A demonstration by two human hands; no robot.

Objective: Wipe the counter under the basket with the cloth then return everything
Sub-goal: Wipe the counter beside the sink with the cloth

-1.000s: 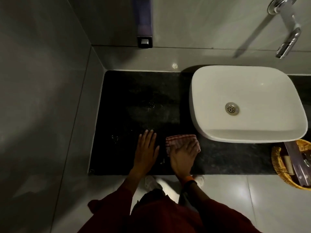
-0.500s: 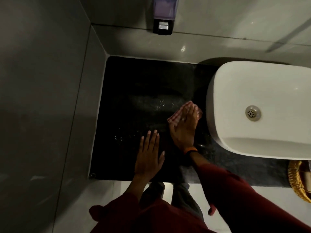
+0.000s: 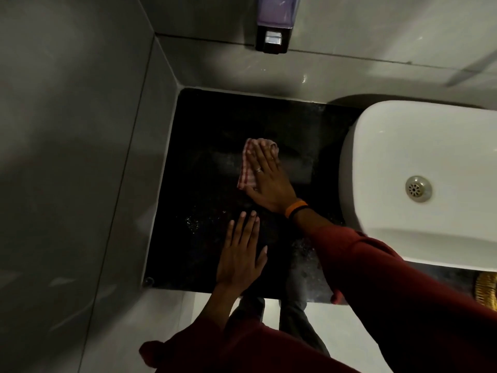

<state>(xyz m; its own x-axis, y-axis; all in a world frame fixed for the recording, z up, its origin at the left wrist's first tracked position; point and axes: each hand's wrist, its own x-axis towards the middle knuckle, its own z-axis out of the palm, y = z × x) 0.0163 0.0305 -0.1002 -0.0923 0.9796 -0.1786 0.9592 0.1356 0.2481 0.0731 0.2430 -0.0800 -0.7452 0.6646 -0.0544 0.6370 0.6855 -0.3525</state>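
A red-and-white checked cloth [image 3: 248,162] lies flat on the black stone counter [image 3: 204,125], near its middle. My right hand [image 3: 269,181] presses down on the cloth with fingers spread; an orange band sits on its wrist. My left hand [image 3: 242,254] rests flat on the counter near the front edge, fingers apart, holding nothing. Only a sliver of the woven yellow basket [image 3: 486,292] shows at the right edge, on the counter in front of the basin.
A white basin [image 3: 419,146] with a metal drain stands on the counter's right part. A soap dispenser [image 3: 273,25] hangs on the back wall. Grey tiled walls close off the left and back. Pale floor and my legs show below the counter's front edge.
My right hand has slid the cloth away from the front edge toward the back and left of the counter. The left hand stays flat in place. The view has shifted left, cutting off the basket.
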